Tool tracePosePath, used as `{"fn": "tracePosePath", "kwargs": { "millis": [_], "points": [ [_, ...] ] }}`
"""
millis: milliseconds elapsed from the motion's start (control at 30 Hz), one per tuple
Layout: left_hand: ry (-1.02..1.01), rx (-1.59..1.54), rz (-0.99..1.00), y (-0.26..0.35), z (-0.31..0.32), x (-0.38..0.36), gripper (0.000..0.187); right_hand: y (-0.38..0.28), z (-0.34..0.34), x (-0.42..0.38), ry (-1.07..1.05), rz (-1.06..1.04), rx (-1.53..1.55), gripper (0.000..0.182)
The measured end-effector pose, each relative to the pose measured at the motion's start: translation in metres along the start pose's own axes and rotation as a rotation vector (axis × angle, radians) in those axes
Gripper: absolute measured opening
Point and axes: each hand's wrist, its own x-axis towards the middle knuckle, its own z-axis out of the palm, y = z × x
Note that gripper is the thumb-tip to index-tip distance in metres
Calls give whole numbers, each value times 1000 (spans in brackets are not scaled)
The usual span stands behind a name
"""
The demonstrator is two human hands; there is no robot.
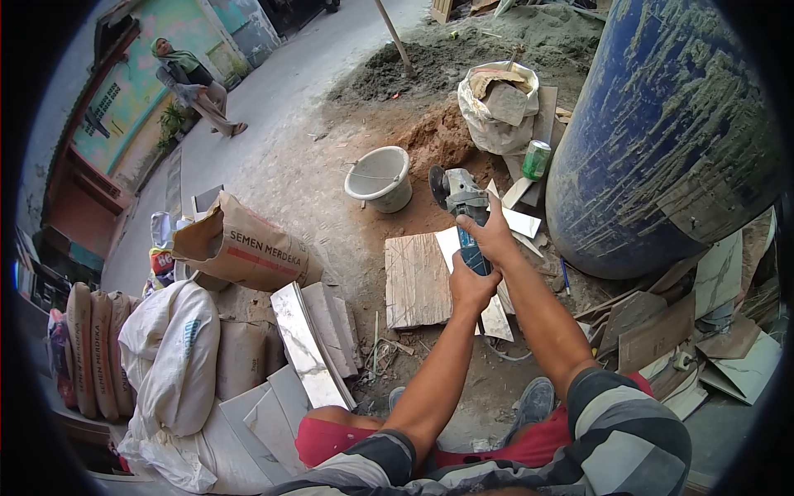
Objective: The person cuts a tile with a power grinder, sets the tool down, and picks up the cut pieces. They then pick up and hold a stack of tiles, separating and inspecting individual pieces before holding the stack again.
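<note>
An angle grinder [466, 197] with a blue-green body and a dark disc is held up in front of me by both hands. My right hand [490, 236] wraps the body just behind the metal head. Lower down, my left hand [473, 288] closes round the rear end of the tool. The disc [438, 187] points away and to the left, touching nothing that I can see. Beneath the hands lie a wooden board [416, 281] and a white tile strip [447, 245], partly covered by my arms and the grinder.
A grey bucket [379, 186] stands ahead, near a white sack of rubble [498, 107] and a green can [536, 159]. The big blue drum [662, 149] rises at right. Tile pieces [304, 331] and a cement bag [256, 248] lie left. A person [194, 87] is on the lane.
</note>
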Motion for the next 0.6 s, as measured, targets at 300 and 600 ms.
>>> {"fn": "tracePosePath", "kwargs": {
  "millis": [300,600],
  "points": [
    [-25,35,-28,7,-5,-2,66,7,-1,6,-65,15,116,99],
    [3,53,69,-15,2,9,72,14,1,10,-30,22,134,99]
  ]
}}
